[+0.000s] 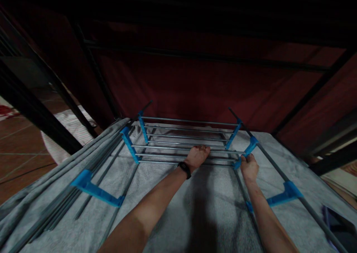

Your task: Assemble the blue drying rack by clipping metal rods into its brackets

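Observation:
A folding drying rack (184, 136) with grey metal rods and blue plastic brackets stands in front of me. A grey towel (195, 204) lies spread over its top. My left hand (196, 156), a black band on its wrist, reaches forward and its fingers curl over the far edge of the towel at the bare rods. My right hand (249, 166) is closed on a blue bracket (245, 152) at the rack's right side rail.
Dark red cloth (195, 82) hangs behind the rack, crossed by black metal bars (92, 63). A white cloth (69, 123) lies on the reddish tiled floor (19, 152) at the left. Grey fabric drapes over the rack's left side (55, 178).

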Available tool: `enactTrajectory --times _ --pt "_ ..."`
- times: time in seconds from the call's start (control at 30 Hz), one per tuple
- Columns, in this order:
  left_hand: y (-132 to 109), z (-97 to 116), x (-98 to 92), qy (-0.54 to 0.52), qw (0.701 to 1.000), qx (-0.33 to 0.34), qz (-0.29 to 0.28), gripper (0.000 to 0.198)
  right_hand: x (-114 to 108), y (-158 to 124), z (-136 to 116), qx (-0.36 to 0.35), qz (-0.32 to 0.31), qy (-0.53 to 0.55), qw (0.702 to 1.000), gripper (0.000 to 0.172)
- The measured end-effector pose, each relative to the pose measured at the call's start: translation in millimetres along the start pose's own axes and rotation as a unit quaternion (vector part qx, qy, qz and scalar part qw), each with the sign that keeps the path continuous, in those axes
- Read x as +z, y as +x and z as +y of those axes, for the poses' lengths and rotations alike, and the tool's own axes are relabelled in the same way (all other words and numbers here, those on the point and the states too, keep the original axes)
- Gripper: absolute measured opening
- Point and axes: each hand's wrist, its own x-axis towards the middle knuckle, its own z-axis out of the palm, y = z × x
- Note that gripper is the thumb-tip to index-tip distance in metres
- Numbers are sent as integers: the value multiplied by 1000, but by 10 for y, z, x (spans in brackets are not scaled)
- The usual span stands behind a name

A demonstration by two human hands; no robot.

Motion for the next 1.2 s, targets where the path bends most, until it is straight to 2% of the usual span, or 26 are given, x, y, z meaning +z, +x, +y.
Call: enactTrajectory --times 0.17,0.3,0.47,0.63,0.83,0.93,1.0,1.1,1.13,1.2 --pt "-65 10 -25 1 999 10 32 24 -19 17 14 12 -25 25 999 25" --pt "-187 -15 -38 11 998 21 66 37 -16 21 59 30 -57 63 996 29" --pt "-443 -110 -22 14 995 -25 94 54 -10 -9 149 16 -87 119 989 32" --pt "-905 -225 75 -20 983 -118 141 70 13 -47 254 26 -101 97 990 47" --pt "-1629 -372 422 -83 924 -260 269 63 61 -192 408 58 -125 84 987 87" --pt "-1941 -458 630 -122 886 -337 295 59 118 -392 500 76 -137 113 981 99" --pt "-2105 -513 757 -140 857 -395 300 59 176 -624 573 77 -148 123 978 99" --pt "-2279 -577 921 -160 822 -466 286 58 262 -1113 698 41 -206 121 970 86" --pt "-2322 -590 967 -166 814 -484 275 57 282 -1290 744 9 -243 116 963 79" --pt "-2394 -599 1043 -174 810 -504 243 56 300 -1618 845 -76 -276 100 953 67"
